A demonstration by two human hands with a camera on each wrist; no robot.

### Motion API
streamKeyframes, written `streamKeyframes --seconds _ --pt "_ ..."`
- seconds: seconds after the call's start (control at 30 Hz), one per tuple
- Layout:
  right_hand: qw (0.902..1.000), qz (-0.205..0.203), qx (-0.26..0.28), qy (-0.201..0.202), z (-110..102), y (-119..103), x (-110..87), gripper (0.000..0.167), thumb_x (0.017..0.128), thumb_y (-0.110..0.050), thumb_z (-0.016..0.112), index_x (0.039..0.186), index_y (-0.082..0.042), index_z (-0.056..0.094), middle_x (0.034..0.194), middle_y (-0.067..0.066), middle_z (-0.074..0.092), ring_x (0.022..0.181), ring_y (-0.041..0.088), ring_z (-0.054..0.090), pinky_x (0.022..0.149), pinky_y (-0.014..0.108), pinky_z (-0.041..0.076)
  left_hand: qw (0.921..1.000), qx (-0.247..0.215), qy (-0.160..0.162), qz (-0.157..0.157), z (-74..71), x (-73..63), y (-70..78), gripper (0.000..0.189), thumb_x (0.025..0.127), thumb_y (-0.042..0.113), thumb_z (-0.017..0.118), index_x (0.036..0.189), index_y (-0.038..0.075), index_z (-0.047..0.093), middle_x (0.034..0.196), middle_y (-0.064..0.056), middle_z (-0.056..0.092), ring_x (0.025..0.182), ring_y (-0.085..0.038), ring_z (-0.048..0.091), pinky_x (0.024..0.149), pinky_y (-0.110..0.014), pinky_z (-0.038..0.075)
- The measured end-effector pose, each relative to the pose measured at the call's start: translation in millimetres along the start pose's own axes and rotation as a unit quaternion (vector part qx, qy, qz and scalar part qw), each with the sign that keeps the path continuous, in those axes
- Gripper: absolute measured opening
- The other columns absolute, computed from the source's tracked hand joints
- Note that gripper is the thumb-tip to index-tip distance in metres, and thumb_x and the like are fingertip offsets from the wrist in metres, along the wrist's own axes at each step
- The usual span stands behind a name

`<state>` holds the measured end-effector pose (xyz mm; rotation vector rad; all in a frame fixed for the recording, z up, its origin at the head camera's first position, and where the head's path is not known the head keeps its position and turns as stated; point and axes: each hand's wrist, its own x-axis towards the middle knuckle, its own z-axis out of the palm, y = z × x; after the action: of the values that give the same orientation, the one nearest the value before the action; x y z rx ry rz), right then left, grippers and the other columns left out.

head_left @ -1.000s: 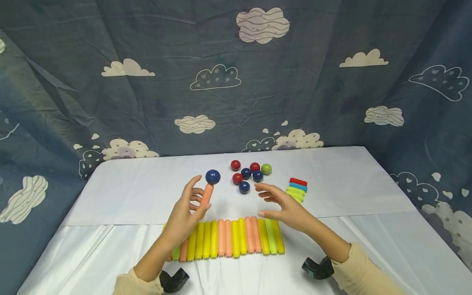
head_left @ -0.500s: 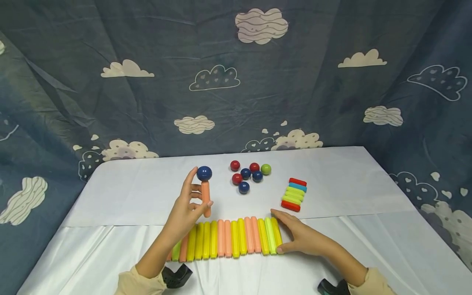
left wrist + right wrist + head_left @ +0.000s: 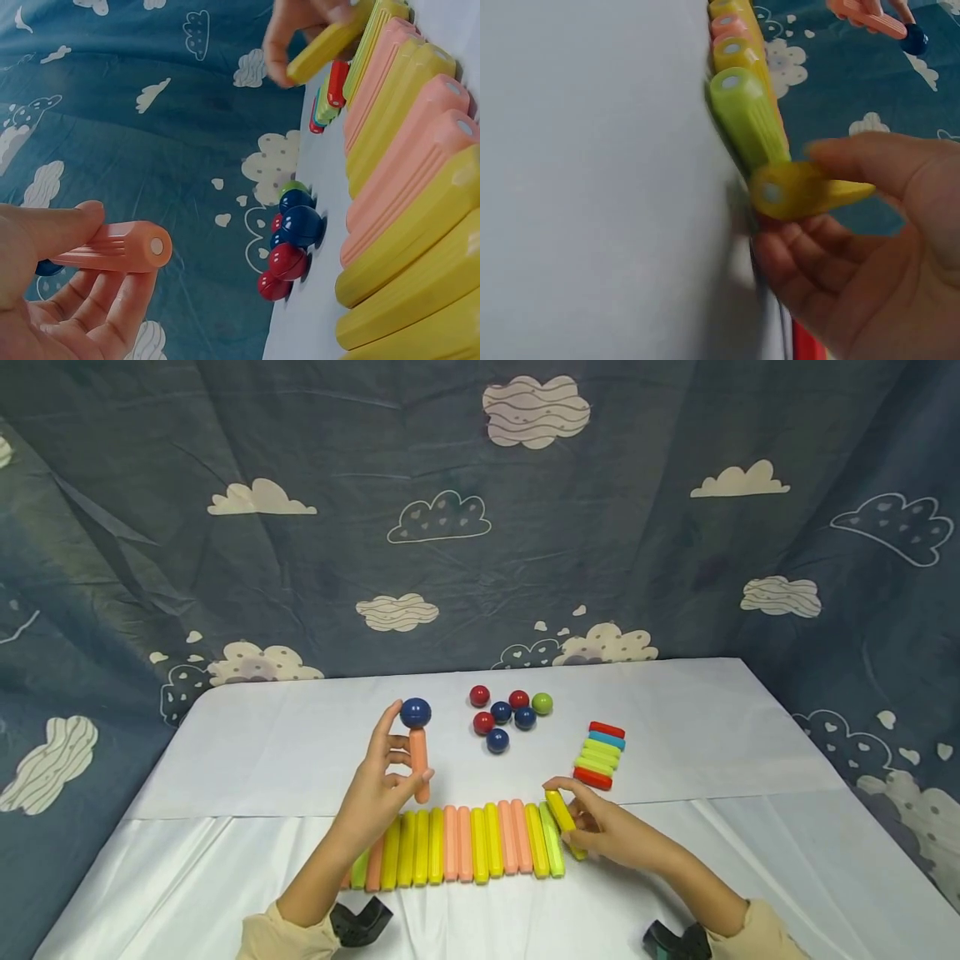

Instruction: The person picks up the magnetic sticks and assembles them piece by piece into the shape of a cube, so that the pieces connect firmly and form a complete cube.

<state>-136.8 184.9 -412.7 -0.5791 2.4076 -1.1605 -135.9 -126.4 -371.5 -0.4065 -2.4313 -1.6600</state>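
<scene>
My left hand (image 3: 382, 785) pinches an orange rod (image 3: 418, 764) upright above the table, with a dark blue ball (image 3: 416, 712) at its top end. In the left wrist view the rod (image 3: 124, 247) shows a round metallic disc at its lower end, and the ball is mostly hidden behind the thumb. At the right end of a row of coloured rods (image 3: 465, 845), my right hand (image 3: 611, 831) grips a yellow rod (image 3: 562, 822) between thumb and fingers. That rod is tilted away from the light green rod (image 3: 551, 839) beside it, as the right wrist view also shows.
Several red, blue and green balls (image 3: 497, 741) lie in a cluster at the back. To their right is a group of short red, blue and green rods (image 3: 597, 756). A patterned cloth (image 3: 450, 568) hangs behind the white table (image 3: 247, 752).
My left hand has brought the orange rod and ball upright and slightly left. The right hand has come down to the row's right end and taken hold of the last yellow rod, tilting it.
</scene>
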Motion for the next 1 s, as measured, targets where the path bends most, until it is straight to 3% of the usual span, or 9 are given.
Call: streamKeyframes --seconds 0.17,0.33,0.47,0.63,0.87,1.0 --pt "0.9975 -0.035 0.005 0.06 -2.6 -17.4 12.3 0.057 0.087 -0.011 0.059 0.137 -0.02 0.033 0.097 0.008 0.051 0.069 0.02 0.054 0.061 0.026 0.05 0.9999 0.001 -0.01 -0.004 1.8 -0.5 -0.3 0.09 0.077 0.007 0.07 0.143 0.029 0.014 0.106 -0.011 0.048 0.089 -0.022 0.052 0.064 -0.026 0.051" --pt "0.9883 -0.083 0.022 0.126 -6.0 -42.0 30.7 0.034 0.085 -0.013 0.063 0.116 -0.008 0.048 0.1 0.006 0.056 0.079 0.018 0.055 0.073 0.025 0.049 0.9998 0.0 -0.017 -0.013 5.2 -1.8 0.7 0.09 0.077 0.006 0.071 0.143 0.031 0.014 0.105 -0.009 0.048 0.089 -0.021 0.052 0.063 -0.026 0.051" --pt "0.9789 -0.12 0.009 0.166 -8.6 -59.6 44.8 0.026 0.085 -0.015 0.063 0.109 -0.009 0.055 0.1 0.0 0.059 0.083 0.016 0.053 0.077 0.028 0.047 0.9995 0.006 -0.029 -0.011 8.9 -2.9 0.9 0.091 0.077 0.007 0.071 0.143 0.031 0.013 0.105 -0.009 0.047 0.088 -0.021 0.052 0.064 -0.025 0.051" --pt "0.9736 -0.148 0.013 0.174 -8.7 -72.8 57.0 0.026 0.084 -0.012 0.064 0.11 -0.011 0.058 0.102 -0.002 0.06 0.085 0.016 0.052 0.074 0.027 0.048 0.9985 0.015 -0.05 -0.019 12.7 -4.2 -0.7 0.091 0.078 0.01 0.071 0.142 0.035 0.011 0.106 -0.006 0.047 0.089 -0.018 0.051 0.065 -0.025 0.05" --pt "0.9724 -0.16 0.019 0.169 -7.2 -79.3 65.0 0.027 0.084 -0.014 0.065 0.11 -0.012 0.06 0.104 -0.003 0.06 0.091 0.013 0.054 0.08 0.023 0.047 0.9973 0.013 -0.072 -0.011 14.1 -4.3 -1.4 0.089 0.08 0.01 0.069 0.142 0.036 0.01 0.106 -0.004 0.047 0.089 -0.016 0.052 0.071 -0.025 0.05" --pt "0.9711 -0.164 0.027 0.172 -6.9 -79.1 66.3 0.026 0.084 -0.014 0.065 0.109 -0.011 0.06 0.103 -0.001 0.06 0.089 0.014 0.055 0.079 0.026 0.048 0.9947 -0.048 -0.083 -0.035 14.5 -2.4 -0.3 0.086 0.081 0.009 0.067 0.141 0.036 0.011 0.114 -0.008 0.043 0.09 -0.017 0.057 0.074 -0.028 0.05"
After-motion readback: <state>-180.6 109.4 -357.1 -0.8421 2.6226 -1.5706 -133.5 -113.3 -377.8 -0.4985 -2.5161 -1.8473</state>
